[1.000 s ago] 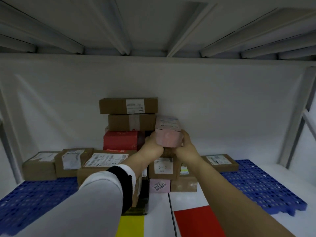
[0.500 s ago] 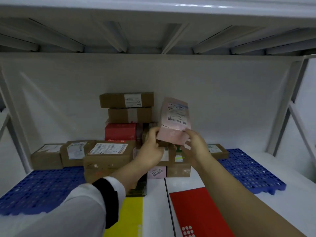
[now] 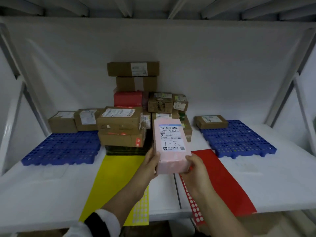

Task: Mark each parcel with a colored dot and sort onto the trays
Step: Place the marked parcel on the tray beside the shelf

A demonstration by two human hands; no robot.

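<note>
A pink parcel [image 3: 170, 144] with a white label marked "1-2" is held above the white shelf, label facing me. My left hand [image 3: 150, 163] grips its left side and my right hand [image 3: 195, 166] grips its lower right corner. Under the hands lie a yellow sticker sheet [image 3: 116, 183] and a red sticker sheet [image 3: 220, 183], each with rows of round dots near the front. A blue tray [image 3: 63, 147] sits at the left with brown boxes at its back. Another blue tray [image 3: 239, 141] at the right carries one flat brown box [image 3: 212, 121].
A pile of brown parcels [image 3: 123, 127], with a red box [image 3: 128, 98] and taller stacked cartons [image 3: 133, 68], stands at the back centre against the white wall. Slanted metal frame posts [image 3: 290, 79] flank both sides. The shelf's front edge runs just below the sticker sheets.
Both hands lifted the pink parcel off the stack, tipped its label toward me and brought it forward and down over the sticker sheets. The view tilted down.
</note>
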